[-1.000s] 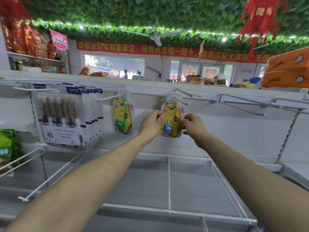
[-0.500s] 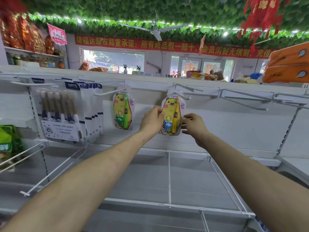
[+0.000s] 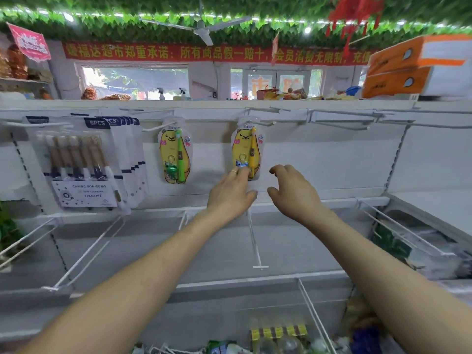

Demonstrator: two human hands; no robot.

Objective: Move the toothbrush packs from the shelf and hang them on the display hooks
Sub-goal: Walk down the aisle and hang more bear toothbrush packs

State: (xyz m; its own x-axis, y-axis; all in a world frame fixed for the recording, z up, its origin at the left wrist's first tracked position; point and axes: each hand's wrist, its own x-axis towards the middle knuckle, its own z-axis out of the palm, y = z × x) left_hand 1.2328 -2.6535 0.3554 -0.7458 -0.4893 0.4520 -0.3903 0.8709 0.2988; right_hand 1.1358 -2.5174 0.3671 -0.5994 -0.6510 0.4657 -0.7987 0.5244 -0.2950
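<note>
While it hangs on its hook: the yellow-brush bear pack [image 3: 246,152] sits far centre on the back panel.
Green-brush bear pack [image 3: 175,155]: hooked to its left, well apart.
My left hand [image 3: 231,194]: fingers loosely spread, holding nothing, fingertips overlapping the yellow pack's bottom edge.
My right hand [image 3: 293,192]: relaxed, fingers curled apart, empty, just right of that pack.
Six-piece packs [image 3: 81,162]: far left.

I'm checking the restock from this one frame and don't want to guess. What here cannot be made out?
- Lower edge of the yellow-brush bear pack, head view: left hand covers it, so contact is unclear.
- 6PCS packs behind the front one: overlapped, count unreadable.
- Goods at the bottom edge: cropped and blurred.
- Right shelf bin: contents smeared.
</note>
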